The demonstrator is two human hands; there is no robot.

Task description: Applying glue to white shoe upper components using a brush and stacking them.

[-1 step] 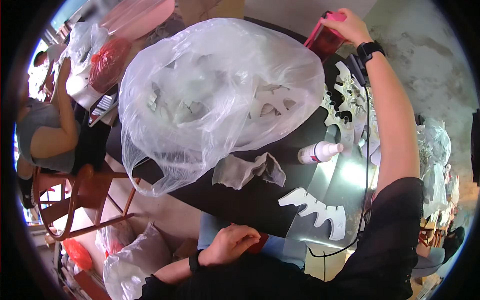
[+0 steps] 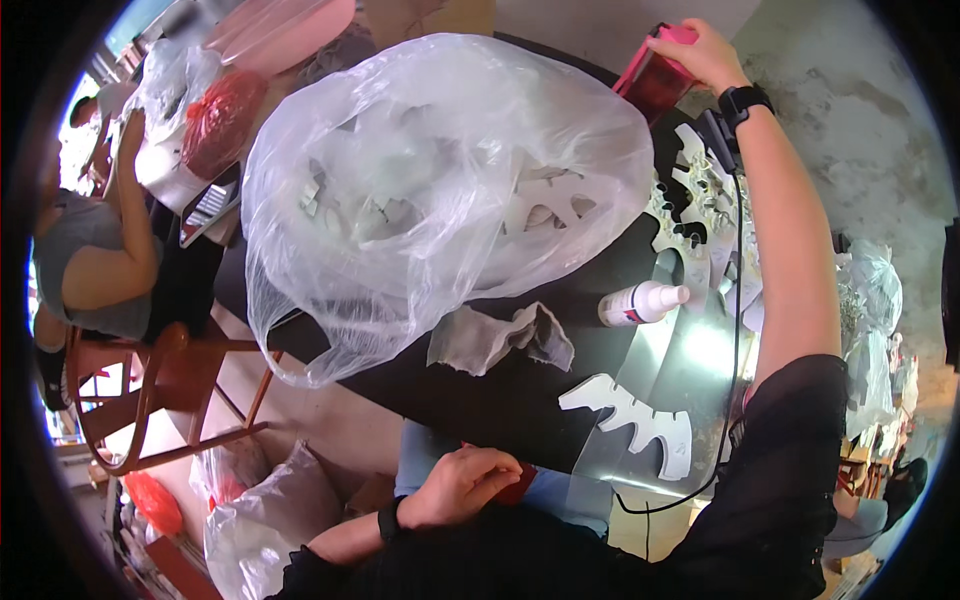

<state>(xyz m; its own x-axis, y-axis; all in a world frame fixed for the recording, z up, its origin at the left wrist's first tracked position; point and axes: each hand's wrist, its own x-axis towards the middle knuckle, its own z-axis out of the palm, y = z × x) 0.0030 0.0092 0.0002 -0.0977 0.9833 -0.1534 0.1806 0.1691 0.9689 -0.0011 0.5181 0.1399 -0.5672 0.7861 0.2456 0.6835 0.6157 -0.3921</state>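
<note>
Pink-red translucent plastic box (image 2: pixel 655 88) at the far right of the black tabletop (image 2: pixel 500 415), beside the far right edge of a large, bulging clear plastic bag (image 2: pixel 420 130). Grasped from above by the right hand (image 2: pixel 705 58), thumb and fingers over the upper end, probably for a secure hold at full reach. Contact between box and bag impossible to confirm.

Well apart, over the lap by the table's near edge, the left hand (image 2: pixel 465 487), fingers curled in. Beside the fingertips, a flat dark red patch (image 2: pixel 515 485); cannot tell whether pinched or merely behind.

Inside the bag, white cut-out pieces (image 2: pixel 548 200), perhaps bagged to keep loose shapes together; slack plastic trailing toward the lower left. Nearer the body, a crumpled grey cloth (image 2: pixel 500 338), perhaps left there for easy reach. To its right, a white plastic bottle with a narrow nozzle (image 2: pixel 640 303), upright or lying impossible to tell. Below, one flat white toothed arc (image 2: pixel 635 420), partly over a clear glossy sheet (image 2: pixel 712 395), perhaps set apart for easy picking up. Farther off, more white toothed pieces (image 2: pixel 712 200) beside the right forearm, with a thin black cable (image 2: pixel 739 250) passing in front.
</note>
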